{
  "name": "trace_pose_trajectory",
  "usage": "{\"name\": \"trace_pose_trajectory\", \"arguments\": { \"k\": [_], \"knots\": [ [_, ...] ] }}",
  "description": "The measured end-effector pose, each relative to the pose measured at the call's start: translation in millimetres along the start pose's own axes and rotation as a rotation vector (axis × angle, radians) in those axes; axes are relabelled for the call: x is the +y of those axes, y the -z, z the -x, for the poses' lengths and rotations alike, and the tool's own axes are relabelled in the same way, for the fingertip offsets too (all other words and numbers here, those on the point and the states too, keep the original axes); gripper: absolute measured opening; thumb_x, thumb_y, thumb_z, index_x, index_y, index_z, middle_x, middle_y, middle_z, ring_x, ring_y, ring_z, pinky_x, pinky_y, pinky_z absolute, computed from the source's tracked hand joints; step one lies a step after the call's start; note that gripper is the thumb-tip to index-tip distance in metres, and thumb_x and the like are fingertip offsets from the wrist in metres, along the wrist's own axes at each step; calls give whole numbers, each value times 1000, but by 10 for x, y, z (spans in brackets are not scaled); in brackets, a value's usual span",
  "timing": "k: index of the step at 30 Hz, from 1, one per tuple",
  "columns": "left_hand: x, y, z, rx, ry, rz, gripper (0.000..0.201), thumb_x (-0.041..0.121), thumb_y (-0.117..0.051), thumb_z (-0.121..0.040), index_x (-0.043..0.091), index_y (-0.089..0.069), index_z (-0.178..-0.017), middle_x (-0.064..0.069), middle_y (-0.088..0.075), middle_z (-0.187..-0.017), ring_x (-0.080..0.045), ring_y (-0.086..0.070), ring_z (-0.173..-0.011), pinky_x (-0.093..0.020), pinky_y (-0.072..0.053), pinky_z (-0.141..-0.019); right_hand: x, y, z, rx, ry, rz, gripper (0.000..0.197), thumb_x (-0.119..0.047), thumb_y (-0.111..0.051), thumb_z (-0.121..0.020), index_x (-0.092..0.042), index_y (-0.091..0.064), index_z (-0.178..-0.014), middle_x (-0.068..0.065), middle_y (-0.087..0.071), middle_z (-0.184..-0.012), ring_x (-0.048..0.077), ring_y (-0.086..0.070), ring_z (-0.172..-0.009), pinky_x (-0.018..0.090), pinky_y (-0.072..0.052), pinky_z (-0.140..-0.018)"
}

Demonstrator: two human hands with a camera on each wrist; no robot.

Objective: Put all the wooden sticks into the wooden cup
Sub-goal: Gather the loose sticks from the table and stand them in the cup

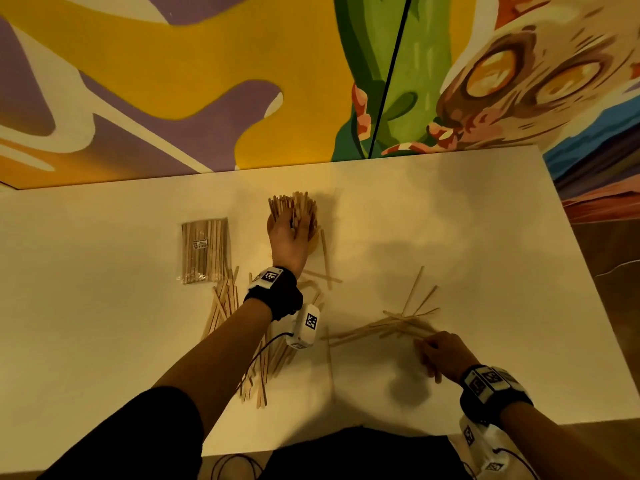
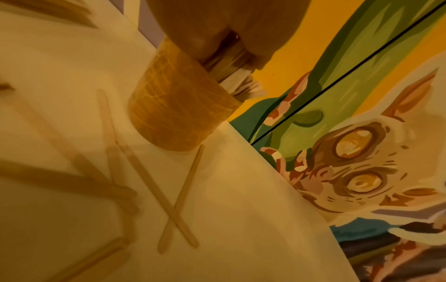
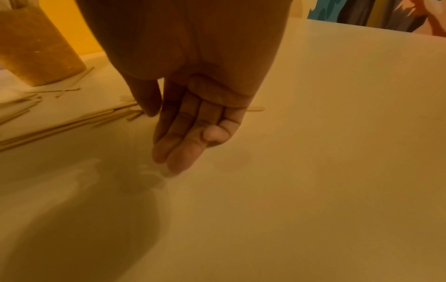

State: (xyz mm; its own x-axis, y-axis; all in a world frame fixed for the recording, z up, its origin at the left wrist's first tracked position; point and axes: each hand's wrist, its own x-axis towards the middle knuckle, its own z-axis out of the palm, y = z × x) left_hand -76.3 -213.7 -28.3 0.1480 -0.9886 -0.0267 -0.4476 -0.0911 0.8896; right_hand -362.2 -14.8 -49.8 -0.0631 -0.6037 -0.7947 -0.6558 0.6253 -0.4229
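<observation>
The wooden cup stands at the table's far middle, crammed with upright wooden sticks. My left hand reaches over its rim and grips that bundle. In the left wrist view the palm covers the sticks above the cup. My right hand is at the near right, fingers straight and together, tips at the table, holding nothing. Scattered sticks lie just beyond it. A bigger loose pile lies under my left forearm.
A clear packet of sticks lies left of the cup. Two crossed sticks lie just in front of the cup. The white table ends at a painted wall behind and at an edge on the right.
</observation>
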Motion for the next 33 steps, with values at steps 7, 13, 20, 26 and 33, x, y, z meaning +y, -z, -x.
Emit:
{"name": "trace_pose_trajectory", "arguments": {
  "k": [7, 13, 20, 26, 33],
  "knots": [
    [173, 236, -77, -38, -102, -25, 22, 18, -67, -87, 10, -63, -107, -7, -70, -99, -19, -64, -88, -30, -51, -78, 0, 1, -2, 0, 1, 5, 46, -27, -48, -99, -6, -64, -63, 5, -65, -48, 17, -60, -42, 23, -54, -61],
    [259, 447, -363, -34, -259, -140, 27, 20, -60, -90, 9, -64, -113, -6, -67, -111, -14, -59, -97, -36, -50, -86, 10, -13, -6, 6, 11, 8, 46, -27, -47, -99, -7, -63, -61, 3, -64, -46, 17, -61, -43, 24, -55, -63],
    [404, 220, -646, -468, -718, -689, 46, 39, -36, -97, 15, -59, -130, -5, -55, -139, -25, -47, -130, -38, -32, -107, 29, -20, -24, 17, 24, 2, 46, -25, -48, -99, -4, -64, -62, 8, -65, -48, 19, -60, -42, 24, -54, -58],
    [39, 251, -656, -482, -706, -600, 38, 25, -38, -93, 2, -65, -107, -16, -67, -113, -38, -61, -97, -39, -46, -89, 43, -56, -18, 66, 13, 23, 47, -29, -46, -100, -9, -63, -60, 4, -63, -47, 16, -60, -42, 21, -53, -59],
    [102, 296, -627, -443, -738, -651, 52, 25, -36, -88, 17, -51, -137, -8, -57, -135, -26, -53, -115, -39, -35, -100, 38, -56, -21, 66, 7, 20, 49, -29, -45, -100, -6, -64, -61, 14, -68, -55, 18, -61, -44, 23, -54, -60]
  ]
}}
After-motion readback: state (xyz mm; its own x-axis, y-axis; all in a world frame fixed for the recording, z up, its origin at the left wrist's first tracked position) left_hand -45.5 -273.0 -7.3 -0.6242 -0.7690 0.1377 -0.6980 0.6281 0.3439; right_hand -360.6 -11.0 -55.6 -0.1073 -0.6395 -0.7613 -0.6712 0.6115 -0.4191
